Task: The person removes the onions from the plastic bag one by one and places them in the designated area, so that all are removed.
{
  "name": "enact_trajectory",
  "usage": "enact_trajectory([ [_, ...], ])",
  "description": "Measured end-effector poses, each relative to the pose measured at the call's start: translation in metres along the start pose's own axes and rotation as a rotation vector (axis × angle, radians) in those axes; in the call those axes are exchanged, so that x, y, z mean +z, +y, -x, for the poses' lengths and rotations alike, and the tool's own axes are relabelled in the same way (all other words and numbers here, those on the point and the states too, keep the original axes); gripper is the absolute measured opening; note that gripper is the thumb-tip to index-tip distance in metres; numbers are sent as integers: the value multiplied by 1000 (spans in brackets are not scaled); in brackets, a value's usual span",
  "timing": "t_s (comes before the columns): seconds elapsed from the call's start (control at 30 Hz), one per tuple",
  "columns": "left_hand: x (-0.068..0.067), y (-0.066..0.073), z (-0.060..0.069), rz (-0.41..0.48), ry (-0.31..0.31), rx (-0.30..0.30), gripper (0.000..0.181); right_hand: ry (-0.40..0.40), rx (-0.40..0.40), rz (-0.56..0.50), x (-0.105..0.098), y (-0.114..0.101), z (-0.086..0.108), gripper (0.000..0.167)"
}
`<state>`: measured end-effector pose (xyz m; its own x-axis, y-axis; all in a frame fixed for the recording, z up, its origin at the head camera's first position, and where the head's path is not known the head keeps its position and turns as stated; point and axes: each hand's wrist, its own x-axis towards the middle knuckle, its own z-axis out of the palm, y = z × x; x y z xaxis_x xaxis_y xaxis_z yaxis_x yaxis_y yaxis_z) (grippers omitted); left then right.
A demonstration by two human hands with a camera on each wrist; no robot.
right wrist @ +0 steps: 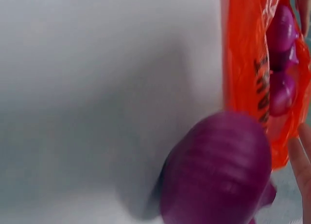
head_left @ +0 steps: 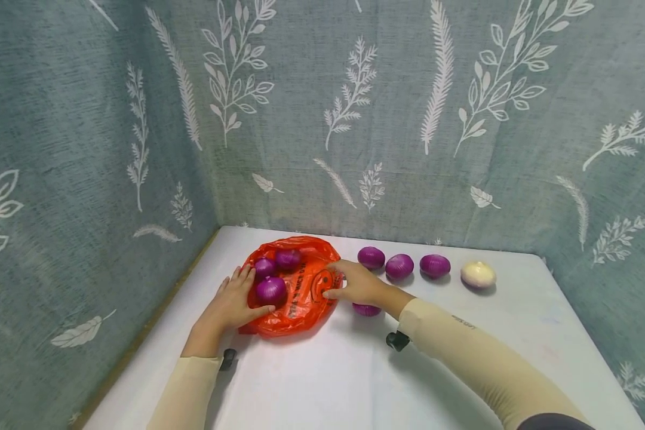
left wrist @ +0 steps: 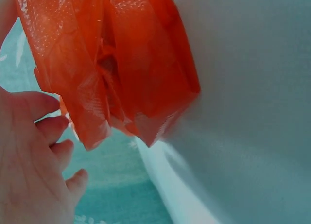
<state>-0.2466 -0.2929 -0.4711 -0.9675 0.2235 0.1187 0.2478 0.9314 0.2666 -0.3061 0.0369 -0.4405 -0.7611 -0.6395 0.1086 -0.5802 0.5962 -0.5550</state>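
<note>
An orange-red plastic bag [head_left: 306, 307] with black print lies spread on the table, its mouth wide. Three purple onions [head_left: 271, 290] sit in its left part. My left hand [head_left: 233, 304] rests along the bag's left side, fingers spread and thumb near the front onion. In the left wrist view its fingers touch the bag's crumpled side. My right hand [head_left: 361, 285] reaches over the bag's right edge with thumb and fingers apart. Just below that hand is another purple onion [head_left: 366, 310], partly hidden; a purple onion [right wrist: 218, 170] looms large in the right wrist view.
Three more purple onions [head_left: 399, 267] stand in a row behind and right of my right hand. A cream-white onion [head_left: 478, 275] ends the row. The white table [head_left: 322, 382] meets leaf-patterned cloth walls [head_left: 355, 179] at the back and left.
</note>
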Motion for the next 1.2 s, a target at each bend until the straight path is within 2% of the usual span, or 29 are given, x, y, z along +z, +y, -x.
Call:
enact_trajectory([
  [0.3,4,-1,0,-9,10,-3,114,-28,-29,-68,20,-18,-21,67],
  [0.57,6,-1,1,-27,6,5,112,-1,-41,-75,40,-31,-36,62],
  [0.93,4,-1,1,-47,-11,5,111,3,30,-141,64,-43,-60,64],
  [1.2,3,0,4,-44,-17,15,112,35,73,-178,81,-57,-76,63],
])
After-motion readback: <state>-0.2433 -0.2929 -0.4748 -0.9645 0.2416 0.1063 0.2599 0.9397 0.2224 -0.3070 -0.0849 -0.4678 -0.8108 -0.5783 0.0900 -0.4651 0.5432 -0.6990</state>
